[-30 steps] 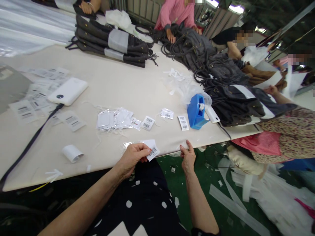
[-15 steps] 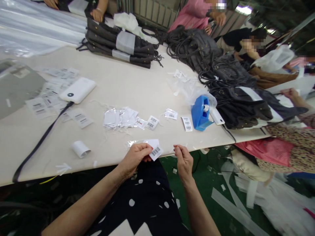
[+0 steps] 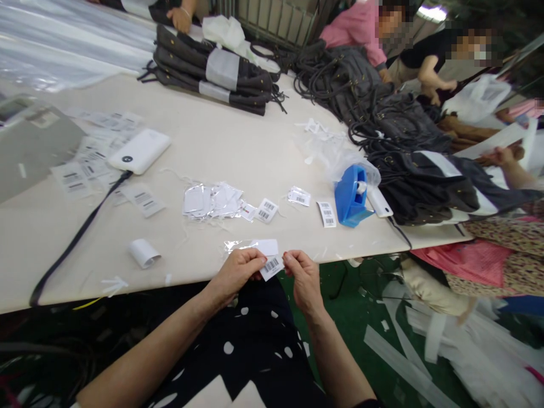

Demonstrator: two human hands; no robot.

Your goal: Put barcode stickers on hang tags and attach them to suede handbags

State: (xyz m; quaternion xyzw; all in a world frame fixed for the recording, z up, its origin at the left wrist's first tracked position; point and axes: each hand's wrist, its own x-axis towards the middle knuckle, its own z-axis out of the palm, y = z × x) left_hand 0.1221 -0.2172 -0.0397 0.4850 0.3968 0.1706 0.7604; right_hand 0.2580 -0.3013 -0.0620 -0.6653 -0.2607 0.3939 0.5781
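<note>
My left hand (image 3: 238, 273) is closed, pinching a white barcode tag (image 3: 272, 265) between thumb and fingers at the table's front edge. At the tag's right edge, the fingertips of my right hand (image 3: 304, 277) are pressed together on it. A white card and clear plastic sleeve (image 3: 238, 246) show just behind my left fingers. Farther back lies a pile of white tags in clear sleeves (image 3: 212, 200), with a barcode card (image 3: 267, 210) beside it. To the right are another sleeved tag (image 3: 299, 196) and a barcode sticker strip (image 3: 327, 215).
A blue tape dispenser (image 3: 352, 198) stands at the right. White power banks (image 3: 140, 151) lie at left and right, the left one with a black strap. Barcode sheets (image 3: 144, 199) and a curled paper (image 3: 144, 253) lie left. Folded dark garments (image 3: 216, 73) and co-workers are behind.
My right hand has moved left from apart to meet the tag's right edge. My left hand keeps hold of the tag. The whole view has shifted slightly.
</note>
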